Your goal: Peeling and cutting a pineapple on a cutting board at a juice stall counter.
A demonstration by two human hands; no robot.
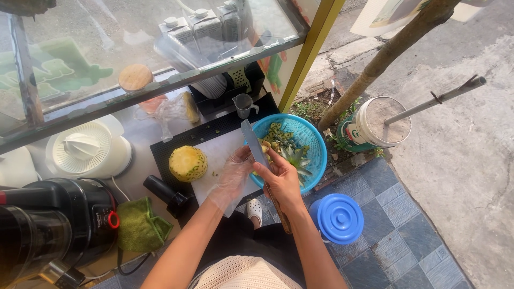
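Note:
My right hand (282,182) grips the wooden handle of a long knife (254,141), blade pointing up and away over the blue colander basket (316,140). My left hand (235,172), in a clear plastic glove, touches the blade near its base and seems to hold a small pineapple scrap. The basket holds pineapple peel and the leafy crown. A peeled pineapple (188,163) stands on the white cutting board (219,151), to the left of my hands.
A white citrus juicer (85,148), a black juicer machine (53,219), a green cloth (140,225) and a small measuring cup (244,104) stand on the cart. Cartons sit on the glass shelf. A blue-lidded container (338,218) and a white bucket (375,124) stand on the ground.

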